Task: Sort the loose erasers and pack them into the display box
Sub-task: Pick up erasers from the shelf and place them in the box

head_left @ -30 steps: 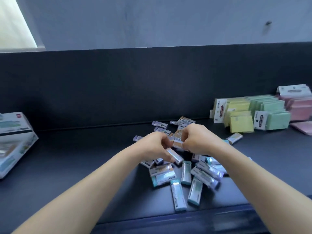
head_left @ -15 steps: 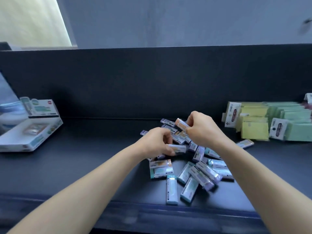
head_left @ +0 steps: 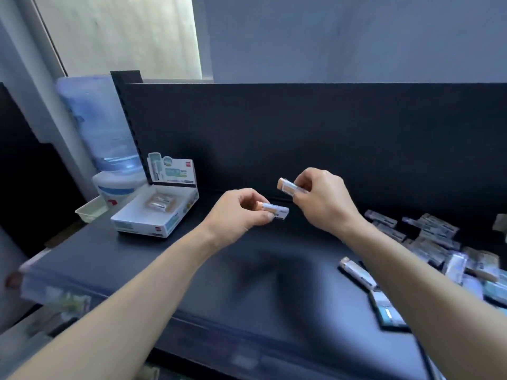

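Holding two orange erasers in mid-air over the shelf (head_left: pixel 247 283), one per hand.

Left hand (head_left: pixel 236 212): pinching left eraser (head_left: pixel 274 211) between thumb and curled fingers, roughly level, sleeved end poking out toward 3 o'clock.

Right hand (head_left: pixel 321 201): gripping right eraser (head_left: pixel 288 187) in curled fingers, bare orange end sticking out toward 10 o'clock.

Not touching each other; right eraser just at 1 o'clock of the left one.

Box (head_left: pixel 142 229) at 9 o'clock of left hand, well apart, sitting on the shelf, open, lid flap upright at the back. Inside, toward the far wall: packed erasers (head_left: pixel 162 202), orange, lying flat; count unclear.

Pile (head_left: pixel 439 242) of loose erasers at 4 o'clock of right hand, on the shelf, partly hidden by the forearm, blurred.

Water bottle (head_left: pixel 96 124) at 11 o'clock of the box, beyond the shelf end.
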{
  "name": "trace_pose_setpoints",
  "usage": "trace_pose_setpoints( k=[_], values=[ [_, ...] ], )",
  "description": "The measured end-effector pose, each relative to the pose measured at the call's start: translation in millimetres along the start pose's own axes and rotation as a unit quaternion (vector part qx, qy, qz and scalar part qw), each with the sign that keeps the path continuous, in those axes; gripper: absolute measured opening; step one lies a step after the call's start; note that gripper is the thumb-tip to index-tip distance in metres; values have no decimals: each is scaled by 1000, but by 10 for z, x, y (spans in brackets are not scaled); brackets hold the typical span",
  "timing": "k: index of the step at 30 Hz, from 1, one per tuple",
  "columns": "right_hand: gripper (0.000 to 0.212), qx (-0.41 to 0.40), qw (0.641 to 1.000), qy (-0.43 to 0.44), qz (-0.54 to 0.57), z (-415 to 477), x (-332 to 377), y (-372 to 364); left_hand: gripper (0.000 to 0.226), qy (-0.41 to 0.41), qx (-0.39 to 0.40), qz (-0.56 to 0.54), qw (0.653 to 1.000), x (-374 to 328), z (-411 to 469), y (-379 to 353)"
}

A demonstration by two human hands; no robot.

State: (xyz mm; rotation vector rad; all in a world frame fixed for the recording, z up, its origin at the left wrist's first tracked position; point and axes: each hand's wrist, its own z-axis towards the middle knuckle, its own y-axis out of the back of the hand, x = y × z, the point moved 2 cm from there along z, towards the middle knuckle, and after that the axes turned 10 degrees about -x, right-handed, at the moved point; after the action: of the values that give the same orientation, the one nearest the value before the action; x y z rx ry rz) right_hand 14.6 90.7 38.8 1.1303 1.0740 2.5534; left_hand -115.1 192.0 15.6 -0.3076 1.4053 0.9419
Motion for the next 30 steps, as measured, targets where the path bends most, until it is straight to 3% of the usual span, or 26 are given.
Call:
trace_pose_setpoints(
  k=[11, 17, 23, 30],
  values=[
    [10, 36, 999, 31, 7, 86, 1244, -1208, 24, 8, -89, 56, 994, 757, 408, 1486],
    [17, 71, 997, 40, 17, 132, 1372, -1372, 21, -11, -115, 107, 987, 898, 445, 1757],
    [5, 88, 991, 93, 45, 264, 1443, -1547, 19, 7, -142, 176, 974, 911, 416, 1928],
    [9, 130, 984, 116, 45, 304, 1574, -1789, 23, 31, -165, 219, 961, 909, 356, 2108]
  ],
)
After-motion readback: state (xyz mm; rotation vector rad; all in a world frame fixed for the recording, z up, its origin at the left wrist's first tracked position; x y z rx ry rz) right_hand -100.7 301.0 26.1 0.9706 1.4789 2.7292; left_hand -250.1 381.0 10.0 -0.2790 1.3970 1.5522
